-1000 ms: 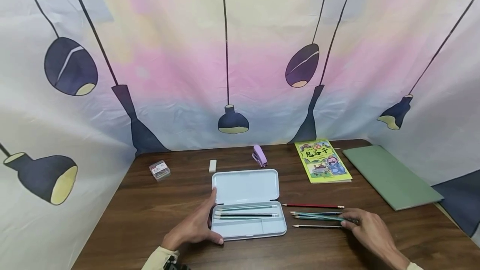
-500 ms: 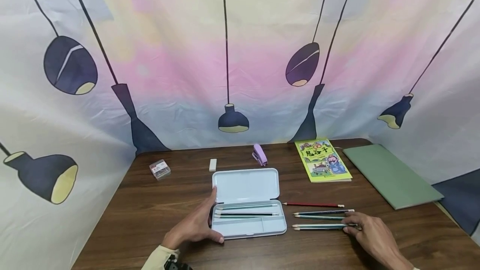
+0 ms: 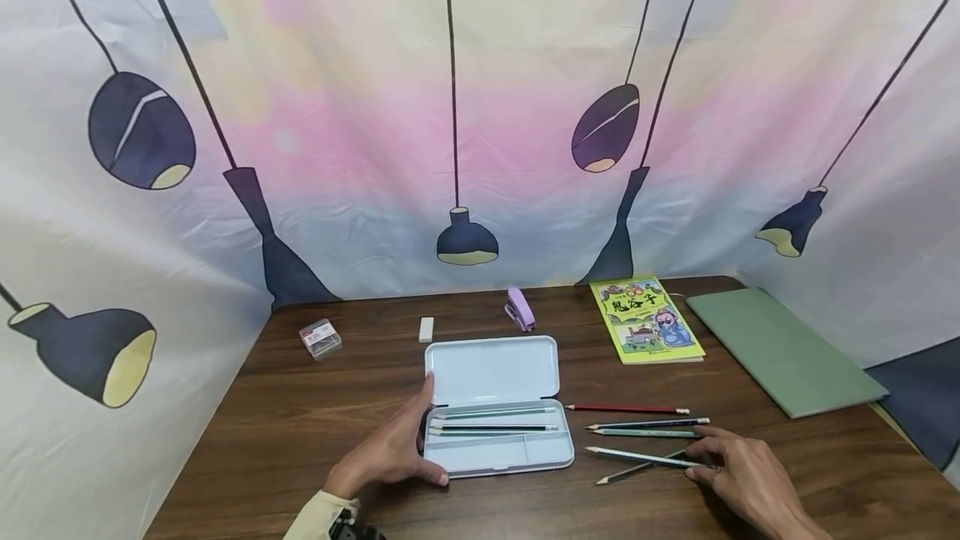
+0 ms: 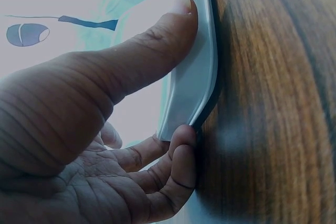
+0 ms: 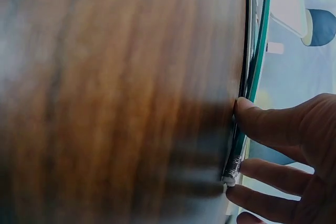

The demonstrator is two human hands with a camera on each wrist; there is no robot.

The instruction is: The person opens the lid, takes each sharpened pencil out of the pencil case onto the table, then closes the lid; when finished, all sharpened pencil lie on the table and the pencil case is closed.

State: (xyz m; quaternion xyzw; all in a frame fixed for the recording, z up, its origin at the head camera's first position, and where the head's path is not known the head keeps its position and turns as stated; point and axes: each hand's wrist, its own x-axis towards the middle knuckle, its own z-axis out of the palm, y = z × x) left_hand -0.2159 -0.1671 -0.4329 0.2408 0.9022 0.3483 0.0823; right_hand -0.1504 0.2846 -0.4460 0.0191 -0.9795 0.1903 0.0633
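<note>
A pale blue pencil case (image 3: 491, 372) lies open on the table with several pencils (image 3: 487, 428) in its long compartment. My left hand (image 3: 386, 450) grips its left end; in the left wrist view the thumb (image 4: 152, 45) lies along the edge and the other fingers curl against the case's side. Right of the case, my right hand (image 3: 750, 473) pinches a light green pencil (image 3: 637, 457) near its back end, its point facing left. A dark pencil (image 3: 626, 474) crosses beneath it at a slant. Just behind are a green pencil (image 3: 645, 433) and a dark blue one (image 3: 648, 423).
A red pencil (image 3: 630, 409) lies farther back. Behind the case are an eraser (image 3: 426, 329) and a purple stapler (image 3: 519, 310). A small clear box (image 3: 320, 339) stands back left. Back right lie a yellow book (image 3: 647, 321) and a green folder (image 3: 786, 351).
The bunched pencils at my right hand have spread apart. The dark pencil has swung so its point lies nearer me, under the light green one. My left hand and the case stay put.
</note>
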